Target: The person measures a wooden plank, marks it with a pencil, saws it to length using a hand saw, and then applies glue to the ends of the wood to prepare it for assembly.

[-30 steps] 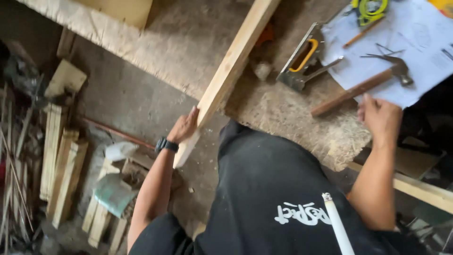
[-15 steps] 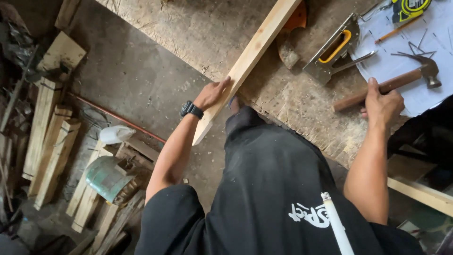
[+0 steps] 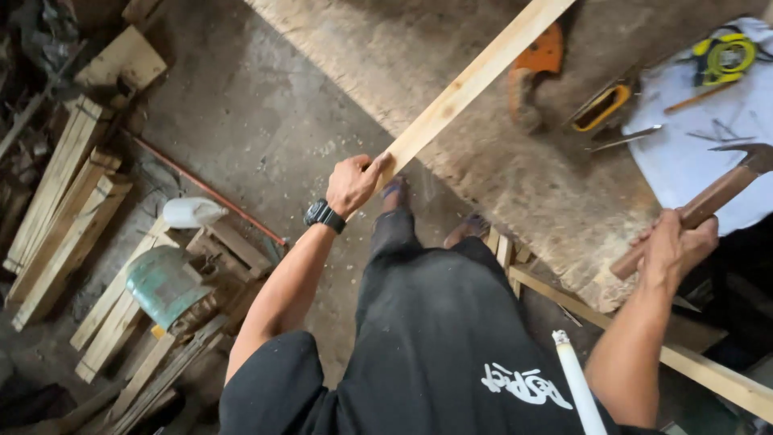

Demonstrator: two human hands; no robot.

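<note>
My left hand (image 3: 353,183), with a black watch on the wrist, grips the near end of a long pale wooden plank (image 3: 475,76) that runs diagonally up across the sawdust-covered workbench (image 3: 515,185). My right hand (image 3: 672,250) is closed around the wooden handle of a claw hammer (image 3: 708,200), whose metal head hangs over a white sheet of paper (image 3: 700,153) at the bench's right end. I stand at the bench's near edge in black clothes.
On the bench lie an orange-handled saw (image 3: 535,68), a yellow-handled tool (image 3: 602,106), a yellow-green tape measure (image 3: 725,55) and loose nails. Stacked wooden slats (image 3: 64,209), a green container (image 3: 165,282), a white bottle (image 3: 192,213) and a red rod (image 3: 205,189) crowd the floor at left.
My right hand has lifted the hammer's handle off the bench. My left hand has slid along the plank's end and the view has swung left and down.
</note>
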